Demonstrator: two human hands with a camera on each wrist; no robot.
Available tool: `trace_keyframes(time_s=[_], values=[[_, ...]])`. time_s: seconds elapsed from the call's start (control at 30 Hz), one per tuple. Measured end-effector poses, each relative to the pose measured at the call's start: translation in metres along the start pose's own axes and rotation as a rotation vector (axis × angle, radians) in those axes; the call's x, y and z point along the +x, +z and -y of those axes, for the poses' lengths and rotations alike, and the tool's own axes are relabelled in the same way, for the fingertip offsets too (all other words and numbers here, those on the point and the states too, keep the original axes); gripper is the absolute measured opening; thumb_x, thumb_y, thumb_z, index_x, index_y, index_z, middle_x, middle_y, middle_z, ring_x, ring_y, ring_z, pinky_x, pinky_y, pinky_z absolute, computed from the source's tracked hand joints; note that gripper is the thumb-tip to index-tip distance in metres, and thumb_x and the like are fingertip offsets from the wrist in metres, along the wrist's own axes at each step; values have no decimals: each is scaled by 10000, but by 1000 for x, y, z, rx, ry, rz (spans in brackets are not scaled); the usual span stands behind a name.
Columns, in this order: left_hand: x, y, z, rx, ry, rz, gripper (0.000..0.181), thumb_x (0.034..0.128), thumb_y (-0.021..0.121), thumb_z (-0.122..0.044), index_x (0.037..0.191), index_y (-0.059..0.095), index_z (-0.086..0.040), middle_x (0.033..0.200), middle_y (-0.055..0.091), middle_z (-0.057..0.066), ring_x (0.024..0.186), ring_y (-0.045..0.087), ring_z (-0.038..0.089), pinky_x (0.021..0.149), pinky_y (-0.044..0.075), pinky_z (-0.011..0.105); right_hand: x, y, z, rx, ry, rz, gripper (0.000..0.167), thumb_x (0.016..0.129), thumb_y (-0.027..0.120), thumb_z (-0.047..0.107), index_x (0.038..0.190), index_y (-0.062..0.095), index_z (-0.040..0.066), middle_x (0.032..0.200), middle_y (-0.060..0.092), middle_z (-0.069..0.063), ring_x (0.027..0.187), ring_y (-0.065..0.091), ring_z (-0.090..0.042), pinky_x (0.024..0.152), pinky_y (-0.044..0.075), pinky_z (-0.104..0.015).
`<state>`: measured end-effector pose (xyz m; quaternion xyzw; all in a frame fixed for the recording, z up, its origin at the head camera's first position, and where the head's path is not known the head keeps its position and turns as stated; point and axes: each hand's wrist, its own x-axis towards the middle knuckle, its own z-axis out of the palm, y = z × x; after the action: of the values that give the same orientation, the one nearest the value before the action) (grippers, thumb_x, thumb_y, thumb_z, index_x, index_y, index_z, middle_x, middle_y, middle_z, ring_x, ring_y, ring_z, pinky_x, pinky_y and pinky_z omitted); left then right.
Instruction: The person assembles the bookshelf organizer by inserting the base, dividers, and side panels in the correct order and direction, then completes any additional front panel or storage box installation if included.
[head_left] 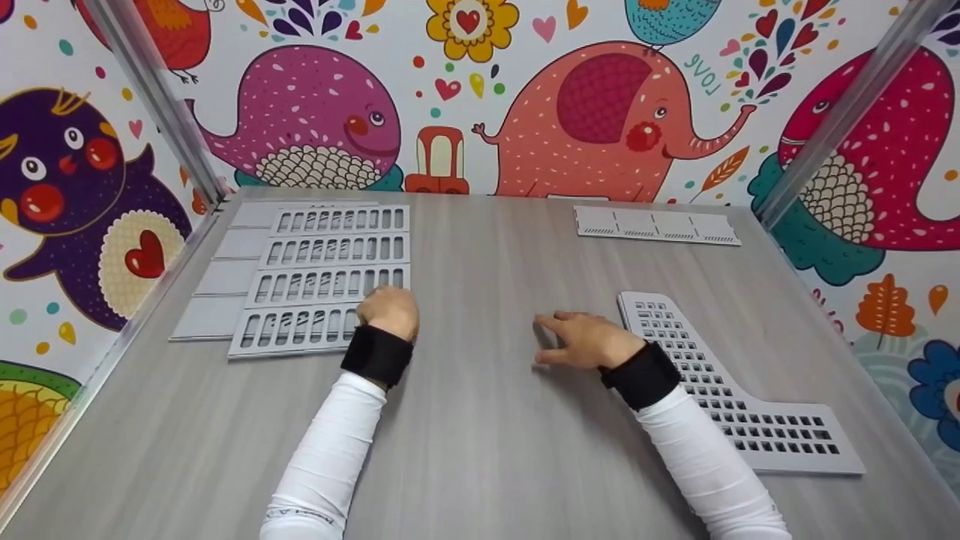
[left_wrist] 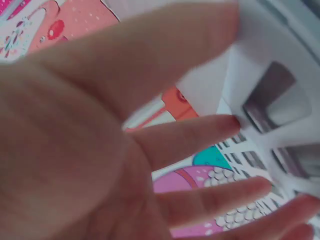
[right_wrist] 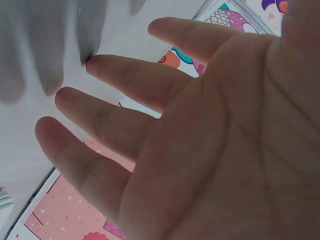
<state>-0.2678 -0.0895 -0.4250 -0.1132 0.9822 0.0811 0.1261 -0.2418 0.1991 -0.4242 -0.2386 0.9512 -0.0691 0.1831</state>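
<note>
My left hand is at the right side of the slotted grey panels, over the slots nearest me. In the left wrist view, the fingers of this hand reach out fairly straight and spread, tips at a slotted panel; how firmly they touch it cannot be told. Palm down, my right hand is low over the table, left of an angled panel with square holes. The right wrist view has the same hand with its fingers spread and nothing held.
Plain grey panels lie under and left of the slotted ones. A flat white strip with dashed lines is at the back right of the table. Printed walls with cartoon animals and metal posts enclose the back and sides.
</note>
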Motion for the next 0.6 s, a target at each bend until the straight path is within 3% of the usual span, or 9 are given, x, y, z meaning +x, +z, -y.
trace_keyframes(time_s=[0.13, 0.33, 0.6], values=[[-12, 5, -12, 87, 82, 13, 420, 842, 754, -166, 1207, 682, 30, 1255, 664, 232, 1095, 666, 358, 826, 576, 464, 1, -2, -1, -3, -7, -8, 731, 953, 626, 498, 1538, 409, 118, 1530, 434, -280, 1413, 433, -447, 1162, 366, -570], [-37, 16, -35, 250, 252, -15, 396, 828, 771, -337, 1081, 741, -34, 1136, 739, 130, 1010, 698, 277, 768, 566, 418, 0, -4, -2, -14, -13, -17, 740, 953, 628, 490, 1543, 398, 108, 1521, 440, -289, 1402, 450, -443, 1153, 383, -557], [-67, 28, -56, 280, 415, -75, 423, 823, 759, -411, 1053, 756, -56, 1103, 760, 98, 1012, 709, 284, 906, 502, 451, -1, -5, -2, -14, -14, -37, 735, 954, 626, 491, 1544, 399, 116, 1523, 437, -290, 1399, 450, -450, 1153, 382, -559]])
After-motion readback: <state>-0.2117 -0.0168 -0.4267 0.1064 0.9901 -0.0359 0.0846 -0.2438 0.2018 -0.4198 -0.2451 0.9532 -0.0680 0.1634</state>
